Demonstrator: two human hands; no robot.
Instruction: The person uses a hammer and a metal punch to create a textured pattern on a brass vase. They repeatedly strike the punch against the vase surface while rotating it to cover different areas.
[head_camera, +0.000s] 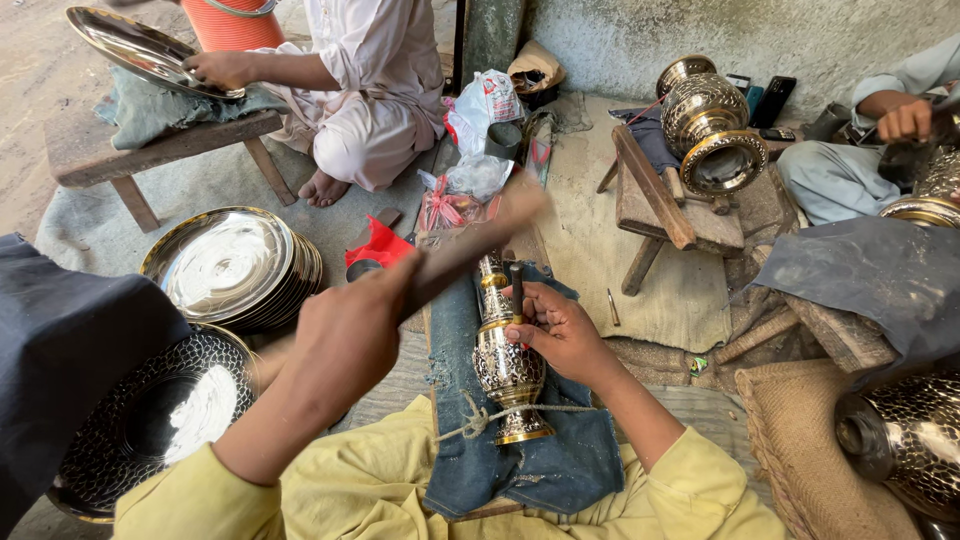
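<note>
My left hand (345, 340) grips a flat wooden stick (470, 245), raised and blurred above the work. An engraved brass vase (505, 370) lies on its side on a blue denim cloth (565, 465) in front of me, with a cord (478, 420) tied around its foot. My right hand (562, 332) rests on the vase and holds a thin dark metal punch (517, 285) upright against its neck. Both my sleeves are yellow.
A stack of shiny metal plates (230, 262) and an engraved dish (150, 410) sit at my left. A seated person holds a tray (130, 45) on a wooden bench (150, 140). A big brass vase (710, 125) lies on a stool; another person's hand (905, 120) works at right.
</note>
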